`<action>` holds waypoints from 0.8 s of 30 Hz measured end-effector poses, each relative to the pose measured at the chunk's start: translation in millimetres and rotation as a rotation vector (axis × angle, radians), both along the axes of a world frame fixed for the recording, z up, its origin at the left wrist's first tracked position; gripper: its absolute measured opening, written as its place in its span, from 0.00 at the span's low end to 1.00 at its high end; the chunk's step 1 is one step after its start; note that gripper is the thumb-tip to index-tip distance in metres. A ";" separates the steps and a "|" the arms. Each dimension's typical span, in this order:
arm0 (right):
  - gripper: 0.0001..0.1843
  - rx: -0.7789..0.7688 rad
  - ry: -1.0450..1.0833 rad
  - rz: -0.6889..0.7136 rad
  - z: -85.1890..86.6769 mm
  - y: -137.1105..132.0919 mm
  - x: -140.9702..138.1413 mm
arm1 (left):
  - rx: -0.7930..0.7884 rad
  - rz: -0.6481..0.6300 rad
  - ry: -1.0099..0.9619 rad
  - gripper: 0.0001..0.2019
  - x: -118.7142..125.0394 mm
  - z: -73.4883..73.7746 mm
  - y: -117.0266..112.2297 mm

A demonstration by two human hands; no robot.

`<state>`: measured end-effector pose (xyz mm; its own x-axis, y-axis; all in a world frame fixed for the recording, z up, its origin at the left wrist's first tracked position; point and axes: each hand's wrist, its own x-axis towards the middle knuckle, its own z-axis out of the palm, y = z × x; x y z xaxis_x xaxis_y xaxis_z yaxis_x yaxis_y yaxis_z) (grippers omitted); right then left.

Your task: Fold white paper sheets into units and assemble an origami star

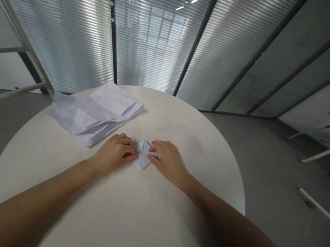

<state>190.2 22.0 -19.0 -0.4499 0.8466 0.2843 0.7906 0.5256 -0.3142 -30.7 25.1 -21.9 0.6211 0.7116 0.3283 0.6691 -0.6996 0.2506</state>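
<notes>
A small piece of white paper [141,158], folded into a diamond with a crease down its middle, lies on the round white table [129,215]. From the left side, my left hand [118,149] grips its edge between thumb and curled fingers. My right hand [166,158] pinches the opposite corner, with thumb and forefinger on either side of a small flap. Parts of both side corners are hidden under my fingers.
Several creased sheets of white paper [94,109] lie in a loose stack at the table's far left. Beyond the table stands a glass partition with blinds [151,37]. Pale furniture legs [325,153] show at the right, over a grey floor [271,164].
</notes>
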 end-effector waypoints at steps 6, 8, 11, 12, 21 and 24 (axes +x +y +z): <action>0.24 -0.087 0.078 -0.055 -3.5 0.4 -1.5 | -0.089 0.152 -0.156 0.21 -0.4 -11.4 7.2; 0.23 -0.067 0.090 -0.064 -2.4 -1.0 -2.8 | -0.106 0.154 -0.177 0.21 -0.1 -11.4 6.5; 0.06 -0.015 0.023 0.011 0.2 -2.5 -3.3 | -0.085 0.075 -0.118 0.06 0.7 -6.9 2.6; 0.02 0.006 -0.009 0.047 0.9 -2.6 -2.8 | -0.063 0.053 -0.084 0.06 0.9 -4.8 1.1; 0.08 0.150 -0.289 0.344 6.1 -9.1 5.3 | 0.071 -0.055 0.212 0.10 3.3 14.2 -14.1; 0.10 0.172 -0.333 0.337 8.1 -11.9 3.5 | 0.052 -0.073 0.256 0.06 4.5 22.7 -19.7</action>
<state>193.7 10.1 -11.0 -0.7800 0.5926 0.2010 0.6110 0.7906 0.0399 -26.2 5.4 0.9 0.7376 0.6484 0.1885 0.6536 -0.7556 0.0419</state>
